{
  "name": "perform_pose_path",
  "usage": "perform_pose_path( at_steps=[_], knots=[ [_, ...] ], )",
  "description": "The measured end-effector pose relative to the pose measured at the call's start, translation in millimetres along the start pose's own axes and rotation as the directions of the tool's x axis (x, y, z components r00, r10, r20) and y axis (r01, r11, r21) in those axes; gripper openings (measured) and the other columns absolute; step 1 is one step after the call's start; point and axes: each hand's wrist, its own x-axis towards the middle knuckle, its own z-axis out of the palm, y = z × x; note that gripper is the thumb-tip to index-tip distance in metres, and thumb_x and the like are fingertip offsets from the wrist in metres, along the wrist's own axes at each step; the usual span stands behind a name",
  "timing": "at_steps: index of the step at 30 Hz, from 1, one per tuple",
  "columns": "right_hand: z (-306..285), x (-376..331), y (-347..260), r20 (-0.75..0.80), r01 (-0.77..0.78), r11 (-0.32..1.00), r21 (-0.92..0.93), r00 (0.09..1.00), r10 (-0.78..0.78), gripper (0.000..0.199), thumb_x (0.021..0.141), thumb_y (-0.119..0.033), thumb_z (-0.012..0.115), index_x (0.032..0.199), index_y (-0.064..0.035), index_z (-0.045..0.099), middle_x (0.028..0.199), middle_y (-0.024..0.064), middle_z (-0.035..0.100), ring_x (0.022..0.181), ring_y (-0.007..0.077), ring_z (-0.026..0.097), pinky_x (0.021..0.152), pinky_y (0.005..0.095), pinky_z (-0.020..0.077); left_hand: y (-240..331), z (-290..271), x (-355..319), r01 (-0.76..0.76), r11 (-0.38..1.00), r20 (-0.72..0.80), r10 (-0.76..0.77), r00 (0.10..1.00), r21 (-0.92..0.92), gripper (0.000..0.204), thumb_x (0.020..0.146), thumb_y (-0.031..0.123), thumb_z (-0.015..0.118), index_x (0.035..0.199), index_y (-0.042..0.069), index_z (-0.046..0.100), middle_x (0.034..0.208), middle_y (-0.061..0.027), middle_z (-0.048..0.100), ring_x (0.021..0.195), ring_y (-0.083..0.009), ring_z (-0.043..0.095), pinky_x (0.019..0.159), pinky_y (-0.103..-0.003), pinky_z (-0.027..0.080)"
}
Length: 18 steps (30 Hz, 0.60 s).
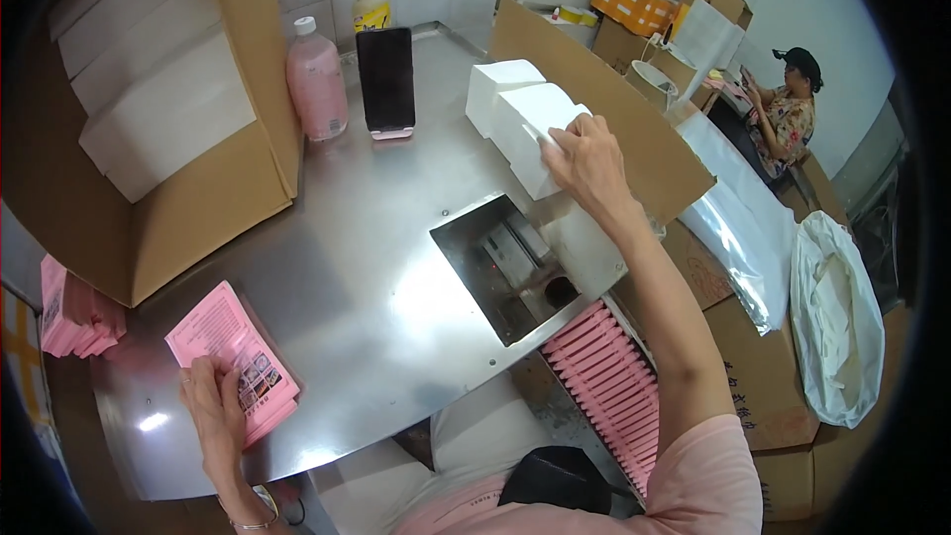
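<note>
Toward one o'clock on the shiny silver metal counter (376,218), the right hand (584,154) is pinching the three o'clock edge of a smooth white, blocky paper stack (525,129), which is sitting in two stepped blocks and is probably feeling light, soft and easily creased, so gripping across its sides should be keeping it square. At eight o'clock, the left hand (214,396) is resting curled fingers on a flat pink stack of printed packets (220,329), likely thin, bendy and slippery, best held by the edges; whether its thumb is pinching, I cannot tell.
</note>
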Motion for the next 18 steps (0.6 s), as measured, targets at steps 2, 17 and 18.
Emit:
perform_pose_path(
  at_steps=[2, 17, 18],
  knots=[
    [0, -4, -2, -0.012, -0.029, 1.000, 0.003, 0.999, 0.029, 0.019, 0.087, -0.017, 0.065, 0.094, -0.0034, 0.076, 0.087, 0.0145, 0.060, 0.089, 0.0296, 0.057, 0.076, 0.0427, 0.0494, 3, -4, 2, -0.001, 1.000, 0.021, 0.001, 1.000, -0.028, 0.005, 0.094, 0.005, 0.058, 0.094, 0.003, 0.054, 0.087, -0.0122, 0.053, 0.090, -0.0308, 0.050, 0.084, -0.042, 0.038],
    [-3, -21, 14, -0.180, -0.035, 0.997, -0.068, 0.983, 0.023, 0.040, 0.077, -0.002, 0.063, 0.117, 0.0007, 0.065, 0.111, 0.0195, 0.065, 0.107, 0.0360, 0.059, 0.092, 0.0437, 0.0483, 183, 90, -13, -0.606, 0.772, 0.109, 0.631, 0.768, -0.191, 0.020, 0.083, 0.005, 0.069, 0.099, 0.002, 0.059, 0.099, -0.0190, 0.058, 0.093, -0.0379, 0.054, 0.080, -0.046, 0.043],
    [5, -34, -2, -0.088, -0.039, 0.995, 0.091, 0.995, 0.047, 0.045, 0.076, 0.002, 0.061, 0.121, 0.0050, 0.060, 0.123, 0.0215, 0.063, 0.119, 0.0386, 0.057, 0.098, 0.0456, 0.0475, 184, 93, -10, -0.630, 0.749, 0.093, 0.655, 0.750, -0.202, 0.020, 0.083, 0.005, 0.069, 0.099, 0.002, 0.059, 0.099, -0.0190, 0.058, 0.093, -0.0379, 0.054, 0.080, -0.046, 0.043]
  ],
)
